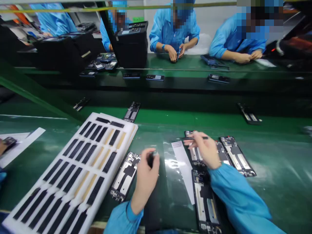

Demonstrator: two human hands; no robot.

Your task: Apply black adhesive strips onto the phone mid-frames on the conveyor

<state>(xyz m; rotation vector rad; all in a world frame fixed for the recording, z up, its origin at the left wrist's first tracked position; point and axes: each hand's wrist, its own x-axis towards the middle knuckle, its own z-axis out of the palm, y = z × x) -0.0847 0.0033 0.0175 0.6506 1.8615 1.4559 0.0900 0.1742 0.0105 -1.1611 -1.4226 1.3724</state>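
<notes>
Clock read from the middle of the view.

1. Left hand (145,178), bare, blue cuff: at 6 to 7 o'clock, reaching up from the near edge. Wrist upright, fingers curled, thumb and fingertips closed around a small, glossy black object (151,158); its exact form is blurred.
2. Right hand (207,151), bare: at 4 o'clock, forearm slanting in from 5 o'clock in a loose blue sleeve (239,195). Wrist bent, back of the hand up, fingers pointing toward 9 o'clock and pinched on a slim, dark, stick-like tool (204,138), held nearly level.
3. Silver-and-black open phone body (125,175): at 7 o'clock, tilted, lying just beside the left hand.
4. Another open phone body, black-framed with silver plates (206,203): at 5 o'clock, near the right forearm. More phone bodies lie under and beside the right hand, one at 4 o'clock (237,156).
5. Long white tapering sheet, small dark marks at its top (184,169): at 5 o'clock, between the hands.
6. White foam tray (73,195) with rows of flat black strips (96,133): 8 o'clock, on the green table (280,175).
7. Blue-clad person (174,27): 12 o'clock, across the line.
</notes>
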